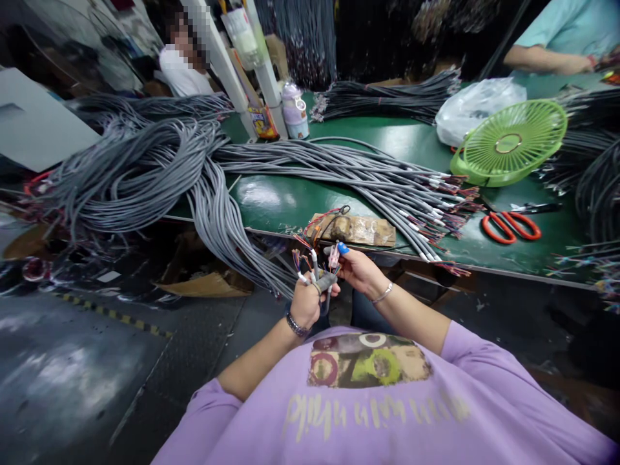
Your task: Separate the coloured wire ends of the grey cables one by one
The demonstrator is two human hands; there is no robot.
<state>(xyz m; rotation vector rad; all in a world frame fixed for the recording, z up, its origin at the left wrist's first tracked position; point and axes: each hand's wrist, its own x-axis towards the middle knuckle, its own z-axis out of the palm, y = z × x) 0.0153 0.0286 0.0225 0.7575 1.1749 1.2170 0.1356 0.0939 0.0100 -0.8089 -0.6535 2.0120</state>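
My left hand (309, 303), with a dark bracelet at the wrist, is closed around several grey cables (314, 261) whose stripped ends fan out in coloured wires. A grey wrap or sleeve shows at its thumb; I cannot tell which. My right hand (361, 271) is beside it, a blue cover on one fingertip. Its fingers pinch at a small pale pink and white piece among the wire ends (334, 256), too small to name. Just beyond both hands, at the table edge, lies a taped wooden block (363, 230) with red and black leads beside it.
A long bundle of grey cables (310, 161) crosses the green table (271, 194), and coiled cables (145, 174) hang over its left edge. Orange-handled scissors (511, 227), a green fan (511, 142), a plastic bag (477, 106) and a bottle (294, 111) stand around. Other people sit beyond.
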